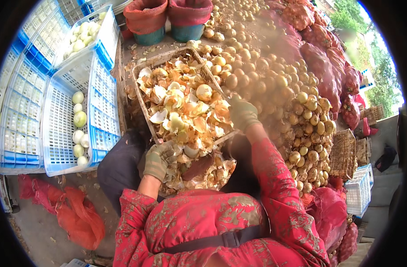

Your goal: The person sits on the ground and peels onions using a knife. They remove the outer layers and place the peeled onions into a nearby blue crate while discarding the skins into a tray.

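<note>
A rectangular tray [144, 100] heaped with onion skins [193, 110] is tilted towards my lap. My left hand [158, 159], in a striped glove, grips its near left corner. My right hand [243, 113], also gloved, is closed on the right rim. A few onions, one of them whole and brownish [204, 92], lie among the skins. More loose skins [220, 170] are gathered between my knees, against my red patterned top, with a dark reddish piece in them that I cannot identify. The tray's near edge is partly hidden by skins.
On the left stands a white and blue plastic crate [66, 100] with several peeled onions [80, 119]; a fuller crate [81, 36] is behind. Unpeeled onions [276, 80] are piled at the right, beside red mesh sacks [320, 63]. Two buckets [145, 33] stand ahead. Red netting [78, 213] lies lower left.
</note>
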`<state>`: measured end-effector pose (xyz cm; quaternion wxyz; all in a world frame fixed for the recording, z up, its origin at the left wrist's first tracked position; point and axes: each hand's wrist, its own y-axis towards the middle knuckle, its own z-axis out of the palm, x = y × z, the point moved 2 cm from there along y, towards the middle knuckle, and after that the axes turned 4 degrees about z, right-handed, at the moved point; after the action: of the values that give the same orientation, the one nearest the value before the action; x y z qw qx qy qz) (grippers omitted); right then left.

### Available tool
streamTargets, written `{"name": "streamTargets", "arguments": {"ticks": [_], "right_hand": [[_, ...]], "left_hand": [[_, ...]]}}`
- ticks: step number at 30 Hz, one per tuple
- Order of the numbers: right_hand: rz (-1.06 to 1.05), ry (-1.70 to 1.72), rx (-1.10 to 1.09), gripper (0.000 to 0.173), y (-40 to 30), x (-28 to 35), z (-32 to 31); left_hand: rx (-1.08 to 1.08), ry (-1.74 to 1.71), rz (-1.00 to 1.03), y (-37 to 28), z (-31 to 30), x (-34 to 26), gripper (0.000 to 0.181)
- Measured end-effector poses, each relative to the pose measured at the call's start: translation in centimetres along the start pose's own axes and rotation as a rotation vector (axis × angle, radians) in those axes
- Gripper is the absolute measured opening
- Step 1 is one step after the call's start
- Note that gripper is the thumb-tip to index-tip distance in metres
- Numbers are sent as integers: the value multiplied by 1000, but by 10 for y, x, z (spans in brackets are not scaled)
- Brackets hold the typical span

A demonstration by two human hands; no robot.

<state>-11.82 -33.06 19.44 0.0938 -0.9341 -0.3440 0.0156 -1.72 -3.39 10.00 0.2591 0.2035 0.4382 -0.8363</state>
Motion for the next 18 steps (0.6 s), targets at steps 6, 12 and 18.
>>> {"name": "streamTargets", "arguments": {"ticks": [6, 12, 18], "right_hand": [[12, -128, 146, 25, 61, 37, 42], [-67, -197, 374, 28, 70, 20, 60], [-378, 457, 50, 24, 69, -17, 40]], "left_hand": [[34, 92, -43, -2, 7, -9, 16], [40, 59, -44, 20, -11, 0, 15], [141, 56, -35, 7, 11, -7, 16]]}}
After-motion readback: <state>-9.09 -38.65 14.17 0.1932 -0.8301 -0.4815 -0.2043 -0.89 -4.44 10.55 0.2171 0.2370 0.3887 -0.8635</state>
